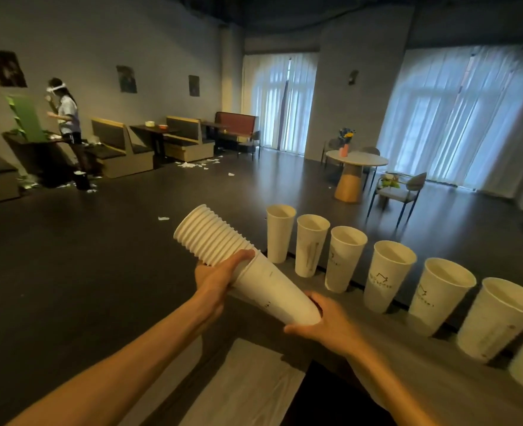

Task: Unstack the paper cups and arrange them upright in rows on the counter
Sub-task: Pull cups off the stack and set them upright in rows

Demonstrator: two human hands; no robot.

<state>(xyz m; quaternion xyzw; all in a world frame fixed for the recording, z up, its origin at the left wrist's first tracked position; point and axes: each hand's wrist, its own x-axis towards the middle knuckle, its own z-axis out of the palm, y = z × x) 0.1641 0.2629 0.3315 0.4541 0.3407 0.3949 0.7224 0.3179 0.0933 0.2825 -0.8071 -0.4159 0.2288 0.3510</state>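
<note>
Stack of cups point(247, 265) held tilted above the counter's point(423, 373) near edge, rims far-left. Left hand point(220, 279) wraps the rim end to steady it; right hand point(321, 321) curls round the bottom cup's base, probably to pull it free. Row of upright cups point(389, 276) runs right along the far edge.

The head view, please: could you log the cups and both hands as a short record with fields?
stack: nested paper cups, held tilted above the counter, rims pointing away
left hand: grips the stack's middle
right hand: grips the outermost cup's base end
row: seven cups upright along the counter's far edge, first cup farthest
</note>
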